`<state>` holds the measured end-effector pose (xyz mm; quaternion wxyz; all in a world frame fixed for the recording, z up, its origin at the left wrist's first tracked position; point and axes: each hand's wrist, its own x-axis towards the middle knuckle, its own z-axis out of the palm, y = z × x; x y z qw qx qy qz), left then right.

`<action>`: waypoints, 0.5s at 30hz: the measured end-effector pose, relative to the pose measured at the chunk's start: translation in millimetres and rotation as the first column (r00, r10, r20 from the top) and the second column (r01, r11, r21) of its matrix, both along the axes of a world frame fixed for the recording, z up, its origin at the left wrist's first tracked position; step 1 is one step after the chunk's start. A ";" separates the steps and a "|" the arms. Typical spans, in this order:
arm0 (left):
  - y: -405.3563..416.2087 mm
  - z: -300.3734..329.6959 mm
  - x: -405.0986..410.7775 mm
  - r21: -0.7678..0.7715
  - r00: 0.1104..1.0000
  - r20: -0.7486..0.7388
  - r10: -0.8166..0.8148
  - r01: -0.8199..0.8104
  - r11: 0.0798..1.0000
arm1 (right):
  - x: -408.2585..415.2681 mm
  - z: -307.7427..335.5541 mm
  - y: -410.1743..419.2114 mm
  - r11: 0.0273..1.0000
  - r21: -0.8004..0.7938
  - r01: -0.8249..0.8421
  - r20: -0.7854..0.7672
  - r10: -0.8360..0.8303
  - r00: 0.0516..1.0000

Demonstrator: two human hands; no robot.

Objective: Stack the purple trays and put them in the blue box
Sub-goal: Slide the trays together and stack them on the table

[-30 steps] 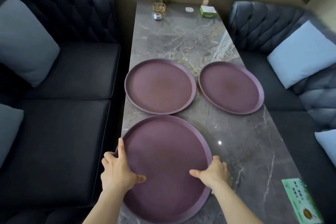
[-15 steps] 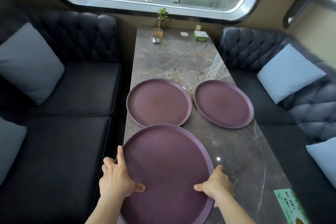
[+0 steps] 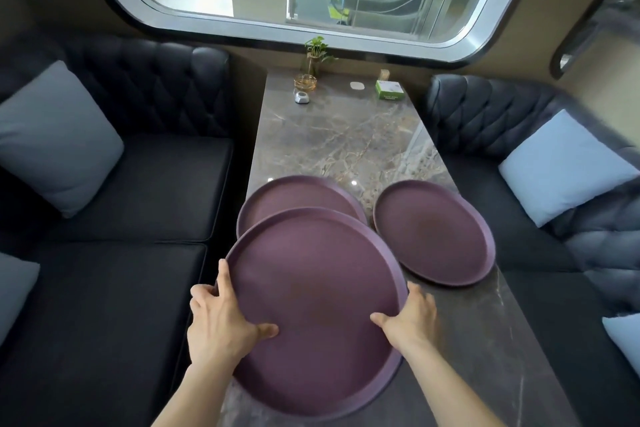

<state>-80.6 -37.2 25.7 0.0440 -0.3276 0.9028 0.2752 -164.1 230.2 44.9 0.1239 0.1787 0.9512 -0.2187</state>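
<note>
Your left hand [image 3: 221,319] grips the near-left rim of the large tray [image 3: 315,315], thumb laid on its inner face and fingers curled under the edge; your right hand [image 3: 412,315] is clamped in the same way on the near-right rim. A second ago this tray lay on the worktop [image 3: 346,135] with its far edge just short of the tray behind it; now that far edge overlaps the near part of the left tray [image 3: 294,194], so the large tray has been raised and carried forward. The left tray itself has kept its place on the worktop, as has the right tray [image 3: 433,232], which lies just beside the other two and apart from your hands. Whether the large tray already rests on the left tray or hangs just above it cannot be told from this view. Judged from this, the first stacking step is under way: two trays are nearly joined and the right tray remains to be added. The blue box is not in view, so the packing step has not begun. A small plant [image 3: 317,52] and a green packet [image 3: 389,90] stand at the far end, well apart from the trays
</note>
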 end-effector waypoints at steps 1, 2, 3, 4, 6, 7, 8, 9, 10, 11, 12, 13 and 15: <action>-2.0 -2.3 -9.8 0.003 1.000 -0.008 0.008 -0.008 1.000 | -12.8 -0.6 -2.9 1.000 0.006 -0.010 -0.013 0.010 1.000; -4.4 -4.8 -20.3 0.008 1.000 -0.014 0.016 -0.016 1.000 | -25.8 -1.6 -6.0 1.000 0.013 -0.018 -0.023 0.018 1.000; -6.8 -7.9 -30.7 0.013 0.999 -0.019 0.025 -0.025 1.000 | -38.7 -2.9 -9.4 0.999 0.019 -0.026 -0.030 0.026 0.999; -9.0 -11.1 -41.9 0.016 0.999 -0.029 0.036 -0.035 0.999 | -52.1 -4.9 -12.7 0.999 0.024 -0.036 -0.036 0.036 0.999; -14.1 -17.5 -64.9 0.018 0.997 -0.053 0.055 -0.054 0.998 | -80.0 -10.9 -19.0 0.998 0.023 -0.061 -0.045 0.062 0.997; -16.8 -20.7 -76.7 0.021 0.996 -0.056 0.064 -0.063 0.998 | -93.9 -14.5 -22.1 0.997 0.017 -0.073 -0.047 0.073 0.996; -19.7 -24.1 -88.1 0.022 0.996 -0.054 0.073 -0.071 0.997 | -107.4 -18.3 -25.6 0.996 0.011 -0.084 -0.048 0.084 0.995; -22.6 -27.4 -99.1 0.022 0.995 -0.051 0.080 -0.079 0.997 | -120.6 -22.5 -29.2 0.995 0.007 -0.095 -0.045 0.096 0.994; -25.5 -30.7 -109.5 0.022 0.995 -0.048 0.086 -0.085 0.996 | -133.0 -26.9 -32.9 0.994 0.003 -0.106 -0.040 0.106 0.994; -28.1 -33.9 -119.7 0.021 0.995 -0.046 0.090 -0.089 0.996 | -145.0 -31.6 -36.5 0.993 -0.001 -0.114 -0.032 0.114 0.993; -30.9 -37.1 -129.9 0.019 0.995 -0.042 0.096 -0.095 0.995 | -156.7 -36.4 -40.4 0.993 -0.003 -0.121 -0.025 0.121 0.992; -33.3 -40.1 -139.4 0.017 0.994 -0.034 0.103 -0.103 0.995 | -167.3 -41.3 -44.2 0.992 -0.005 -0.125 -0.018 0.125 0.992; -36.7 -46.7 -157.3 -0.017 0.994 -0.012 0.110 -0.110 0.994 | -185.8 -51.7 -50.8 0.992 -0.004 -0.130 -0.009 0.130 0.991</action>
